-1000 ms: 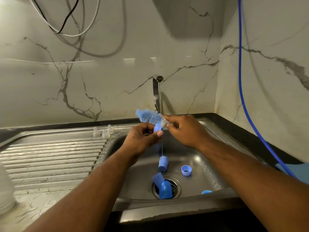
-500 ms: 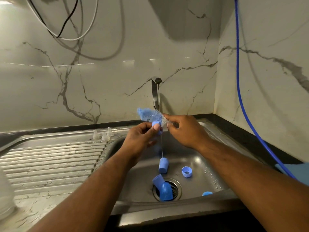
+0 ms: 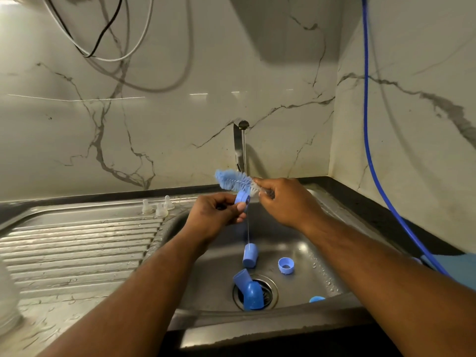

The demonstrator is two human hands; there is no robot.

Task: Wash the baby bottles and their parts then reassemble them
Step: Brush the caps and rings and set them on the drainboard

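Over the sink basin (image 3: 309, 235), my left hand (image 3: 215, 215) pinches a small blue bottle ring (image 3: 242, 198). My right hand (image 3: 279, 199) grips the handle of a blue bristle brush (image 3: 233, 180), whose bristles point left just above the ring. A thin stream of water falls from the tap (image 3: 239, 148) past both hands. In the basin lie a blue cap (image 3: 249, 255), a blue collar ring (image 3: 286, 265), two more blue caps (image 3: 248, 289) on the drain, and a blue piece (image 3: 316, 298) at the front edge. Three clear teats (image 3: 157, 207) stand on the drainboard.
The ribbed steel drainboard (image 3: 77, 251) stretches to the left. A pale blurred object (image 3: 7, 300) sits at the far left edge. A blue hose (image 3: 368, 140) hangs down the right wall, and cables (image 3: 103, 34) hang at the upper left. A light blue cloth (image 3: 453, 269) lies at the right.
The brush has come out of the blue ring and now sits just above it. My left hand has lowered the ring slightly and turned it.
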